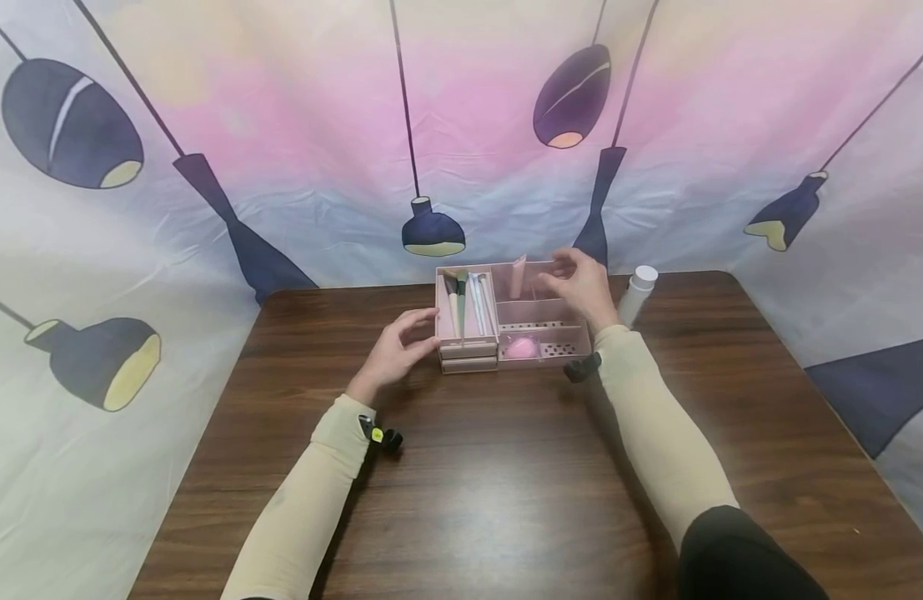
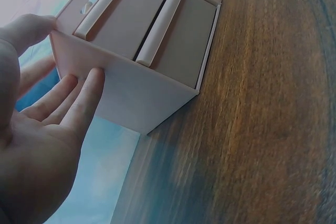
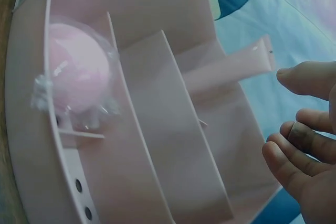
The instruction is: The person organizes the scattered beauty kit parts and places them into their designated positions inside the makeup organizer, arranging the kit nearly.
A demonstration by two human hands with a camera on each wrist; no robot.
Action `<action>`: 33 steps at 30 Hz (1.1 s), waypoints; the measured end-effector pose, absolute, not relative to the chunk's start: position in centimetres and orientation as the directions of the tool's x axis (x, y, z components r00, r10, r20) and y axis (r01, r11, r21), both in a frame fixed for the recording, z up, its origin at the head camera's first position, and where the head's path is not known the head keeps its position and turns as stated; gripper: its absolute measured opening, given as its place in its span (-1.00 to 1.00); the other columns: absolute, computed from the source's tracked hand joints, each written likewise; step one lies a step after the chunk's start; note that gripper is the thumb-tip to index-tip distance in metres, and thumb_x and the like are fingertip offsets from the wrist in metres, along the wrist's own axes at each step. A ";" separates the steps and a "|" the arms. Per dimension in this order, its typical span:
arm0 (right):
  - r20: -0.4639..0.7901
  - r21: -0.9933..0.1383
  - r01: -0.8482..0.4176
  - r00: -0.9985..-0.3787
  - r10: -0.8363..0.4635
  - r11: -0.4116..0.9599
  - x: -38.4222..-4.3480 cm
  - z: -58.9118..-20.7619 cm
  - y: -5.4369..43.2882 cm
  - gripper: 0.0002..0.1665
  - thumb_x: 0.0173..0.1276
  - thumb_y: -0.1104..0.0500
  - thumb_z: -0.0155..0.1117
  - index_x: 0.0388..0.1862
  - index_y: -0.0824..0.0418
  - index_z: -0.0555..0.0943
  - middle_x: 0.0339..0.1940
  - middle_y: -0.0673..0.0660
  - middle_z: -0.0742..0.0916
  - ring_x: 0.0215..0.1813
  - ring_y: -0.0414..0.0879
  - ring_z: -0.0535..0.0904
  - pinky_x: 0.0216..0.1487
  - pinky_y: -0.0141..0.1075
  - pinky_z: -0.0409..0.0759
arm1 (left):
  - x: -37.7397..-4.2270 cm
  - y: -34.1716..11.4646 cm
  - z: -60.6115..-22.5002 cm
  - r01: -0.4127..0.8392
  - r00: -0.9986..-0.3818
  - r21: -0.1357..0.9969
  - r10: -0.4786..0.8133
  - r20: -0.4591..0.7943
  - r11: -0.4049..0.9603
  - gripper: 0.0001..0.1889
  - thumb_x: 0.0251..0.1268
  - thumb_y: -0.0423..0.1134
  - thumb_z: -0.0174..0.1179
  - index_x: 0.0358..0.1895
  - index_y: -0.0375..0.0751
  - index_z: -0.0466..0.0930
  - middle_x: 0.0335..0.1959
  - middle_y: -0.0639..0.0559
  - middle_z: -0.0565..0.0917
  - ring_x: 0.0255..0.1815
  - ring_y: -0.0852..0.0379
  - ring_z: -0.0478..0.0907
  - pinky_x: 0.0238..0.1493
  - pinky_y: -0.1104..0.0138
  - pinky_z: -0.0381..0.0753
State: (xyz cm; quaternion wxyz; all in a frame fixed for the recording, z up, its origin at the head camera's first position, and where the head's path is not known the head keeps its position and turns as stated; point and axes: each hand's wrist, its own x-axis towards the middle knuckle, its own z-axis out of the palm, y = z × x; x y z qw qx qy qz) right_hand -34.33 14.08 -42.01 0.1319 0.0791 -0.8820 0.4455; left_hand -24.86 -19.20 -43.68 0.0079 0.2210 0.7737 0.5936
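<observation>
A pink compartment organizer stands at the back middle of the brown table. Its left section holds several brushes; a pink tube leans in a rear compartment, and a wrapped pink sponge lies in the front one. My left hand rests open against the organizer's left wall, straight fingers touching it beside two drawer fronts. My right hand hovers open above the rear right compartment, holding nothing; the sponge and the tube show below it.
A white-capped bottle stands just right of the organizer, behind my right wrist. A printed cloth backdrop with lamp shapes surrounds the table on three sides. Bare wood stretches between my forearms toward the near edge.
</observation>
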 end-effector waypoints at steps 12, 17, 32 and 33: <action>0.325 -0.766 -0.238 -0.945 0.041 0.597 -33.8 -40.7 15.7 -0.39 0.16 0.03 0.47 0.16 0.23 0.56 -0.02 0.21 0.74 -0.04 0.08 0.71 0.02 -0.11 0.72 | -24.9 -19.3 -43.6 0.321 -0.910 0.922 0.341 0.237 0.217 -0.47 0.30 -0.45 0.22 0.32 -0.50 0.35 0.31 -0.37 0.37 0.35 -0.31 0.33 0.35 -0.18 0.42; 0.358 -0.771 -0.259 -0.932 0.060 0.582 -33.6 -39.9 16.5 -0.42 0.18 0.06 0.46 0.12 0.30 0.57 -0.02 0.28 0.73 -0.06 0.12 0.70 0.03 -0.11 0.72 | -24.9 -19.2 -43.6 0.315 -0.911 0.926 0.342 0.233 0.209 -0.47 0.30 -0.47 0.21 0.32 -0.52 0.34 0.31 -0.39 0.36 0.35 -0.36 0.30 0.35 -0.19 0.41; 0.376 -0.778 -0.265 -0.923 0.083 0.570 -32.9 -38.3 19.3 -0.42 0.23 0.08 0.42 0.18 0.31 0.54 0.02 0.34 0.69 -0.01 0.14 0.67 0.11 -0.12 0.69 | -25.9 -19.6 -45.5 0.354 -0.900 0.913 0.338 0.275 0.201 -0.47 0.31 -0.41 0.24 0.33 -0.39 0.38 0.30 -0.33 0.39 0.34 -0.37 0.31 0.35 -0.14 0.44; 0.379 -0.780 -0.268 -0.921 0.086 0.566 -32.9 -38.2 19.5 -0.42 0.23 0.09 0.42 0.18 0.31 0.54 0.02 0.34 0.69 -0.01 0.15 0.67 0.11 -0.12 0.69 | -25.7 -19.5 -45.2 0.353 -0.899 0.914 0.342 0.273 0.198 -0.47 0.30 -0.43 0.23 0.33 -0.42 0.37 0.31 -0.36 0.38 0.34 -0.41 0.29 0.35 -0.18 0.42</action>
